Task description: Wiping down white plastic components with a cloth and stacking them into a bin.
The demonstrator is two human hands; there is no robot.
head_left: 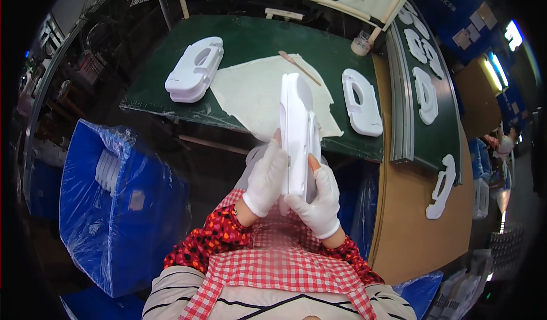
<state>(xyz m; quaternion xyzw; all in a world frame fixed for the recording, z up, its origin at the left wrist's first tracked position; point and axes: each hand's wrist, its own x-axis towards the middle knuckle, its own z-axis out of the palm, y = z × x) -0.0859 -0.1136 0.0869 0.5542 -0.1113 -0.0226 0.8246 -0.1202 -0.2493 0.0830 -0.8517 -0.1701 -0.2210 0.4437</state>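
Observation:
Between my two white-gloved hands a white plastic shell part (296, 143) stands edge-on, over the near edge of the table. My left hand (266, 177) is pressed along its left side, fingers partly hidden behind it. Wrapped round its lower right side is my right hand (319, 200), with the thumb across the near end. Some fingertips stick out of the gloves. Beneath and behind the part lies a cream cloth (250, 92) on the green table (245, 38). A thin brown stick-like tool (300, 68) rests on the cloth.
A stack of white parts (195, 70) is on the table's left, another white part (362, 102) on its right. A conveyor (424, 143) carries several more at right. A plastic-lined blue bin (142, 206) stands at left. A jar (360, 43) sits at the far corner.

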